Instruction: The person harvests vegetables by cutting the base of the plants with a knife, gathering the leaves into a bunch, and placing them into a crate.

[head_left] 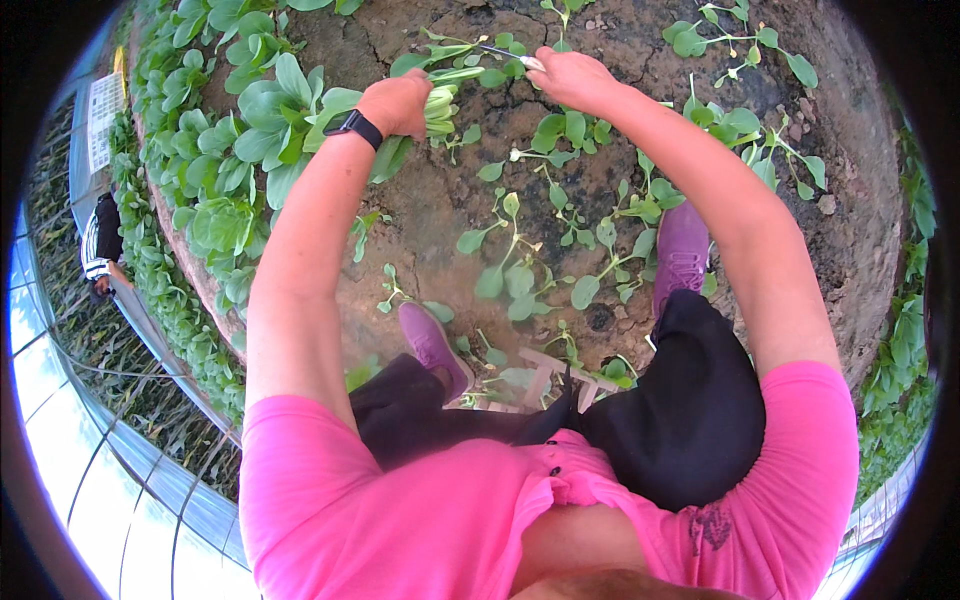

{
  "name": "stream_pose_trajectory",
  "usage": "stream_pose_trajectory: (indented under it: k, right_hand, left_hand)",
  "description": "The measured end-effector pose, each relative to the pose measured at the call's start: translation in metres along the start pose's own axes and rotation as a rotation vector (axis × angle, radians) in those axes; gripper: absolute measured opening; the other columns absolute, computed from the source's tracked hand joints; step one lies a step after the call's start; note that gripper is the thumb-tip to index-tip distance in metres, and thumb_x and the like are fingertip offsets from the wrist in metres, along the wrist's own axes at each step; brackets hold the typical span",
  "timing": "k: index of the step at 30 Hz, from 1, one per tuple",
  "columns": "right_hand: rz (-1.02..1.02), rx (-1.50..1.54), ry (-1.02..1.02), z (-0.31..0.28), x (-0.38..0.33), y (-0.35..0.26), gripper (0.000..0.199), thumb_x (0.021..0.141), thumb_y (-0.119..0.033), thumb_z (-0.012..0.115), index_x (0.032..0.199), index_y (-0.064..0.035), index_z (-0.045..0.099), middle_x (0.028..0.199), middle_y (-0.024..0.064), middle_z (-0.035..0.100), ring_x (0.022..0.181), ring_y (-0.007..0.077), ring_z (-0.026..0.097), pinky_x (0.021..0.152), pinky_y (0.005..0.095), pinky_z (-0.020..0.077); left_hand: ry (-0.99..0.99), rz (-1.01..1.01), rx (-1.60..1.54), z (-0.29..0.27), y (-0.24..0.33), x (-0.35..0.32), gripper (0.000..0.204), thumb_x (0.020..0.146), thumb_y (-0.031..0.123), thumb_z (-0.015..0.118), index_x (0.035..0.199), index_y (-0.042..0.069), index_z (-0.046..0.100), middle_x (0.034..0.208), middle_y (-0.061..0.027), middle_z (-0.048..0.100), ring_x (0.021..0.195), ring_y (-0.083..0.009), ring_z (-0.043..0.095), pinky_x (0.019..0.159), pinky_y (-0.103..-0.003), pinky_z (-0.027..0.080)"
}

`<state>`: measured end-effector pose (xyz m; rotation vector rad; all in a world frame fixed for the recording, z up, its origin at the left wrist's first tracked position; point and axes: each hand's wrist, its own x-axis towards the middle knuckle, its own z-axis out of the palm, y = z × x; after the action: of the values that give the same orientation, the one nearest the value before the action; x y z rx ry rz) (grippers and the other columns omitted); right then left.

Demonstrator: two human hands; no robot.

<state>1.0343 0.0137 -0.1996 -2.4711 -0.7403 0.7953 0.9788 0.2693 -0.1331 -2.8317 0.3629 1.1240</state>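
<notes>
My left hand (pixel 398 104), with a dark watch on its wrist, is closed round a bunch of leafy greens (pixel 440 110). Their pale cut stems point right, and broad leaves hang out on the other side of the fist. At the upper middle my right hand (pixel 570 77) grips a small knife (pixel 533 63) by its light handle. The thin blade points left, close to a green plant (pixel 455 50) lying low over the soil. Part of the handle is hidden in my fingers.
Dense rows of greens (pixel 262 130) grow on the left. Loose plants and leaves (pixel 520 275) lie scattered on the cracked soil (pixel 420 240). A wooden stool (pixel 540 375) shows between my purple shoes (pixel 683 255). Another person (pixel 103 240) bends at the far left beside the plastic greenhouse wall (pixel 90 480).
</notes>
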Motion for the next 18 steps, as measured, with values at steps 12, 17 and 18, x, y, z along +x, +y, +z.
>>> stream_pose_trajectory:
  k: [12, 17, 18]
  right_hand:
    - [0.098, 0.044, -0.014, 0.036, 0.044, -0.015, 0.036, 0.092, -0.031, 0.044, 0.110, -0.0021, 0.055, 0.103, 0.0155, 0.066, 0.096, 0.0326, 0.063, 0.081, 0.0447, 0.0502]
    - [0.054, -0.010, -0.015, 0.047, 0.033, 0.004, 0.034, 0.092, -0.031, 0.044, 0.109, -0.0045, 0.056, 0.103, 0.0151, 0.066, 0.095, 0.0321, 0.064, 0.081, 0.0443, 0.0505]
    - [0.051, -0.016, -0.012, 0.048, 0.028, 0.009, 0.034, 0.092, -0.031, 0.044, 0.109, -0.0049, 0.057, 0.102, 0.0152, 0.066, 0.094, 0.0321, 0.064, 0.080, 0.0447, 0.0506]
  left_hand:
    - [-0.072, -0.040, 0.035, -0.001, 0.006, 0.018, 0.060, 0.055, 0.020, 0.081, 0.108, 0.005, 0.058, 0.118, -0.0114, 0.053, 0.100, -0.0330, 0.060, 0.084, -0.042, 0.051]
    - [-0.054, -0.016, -0.047, -0.003, 0.000, 0.012, 0.071, 0.057, 0.022, 0.081, 0.120, 0.004, 0.055, 0.126, -0.0135, 0.050, 0.106, -0.0337, 0.058, 0.090, -0.041, 0.049]
    - [-0.030, 0.017, -0.105, -0.002, -0.003, 0.007, 0.075, 0.057, 0.022, 0.081, 0.124, 0.002, 0.052, 0.130, -0.0162, 0.049, 0.111, -0.0341, 0.055, 0.096, -0.038, 0.045]
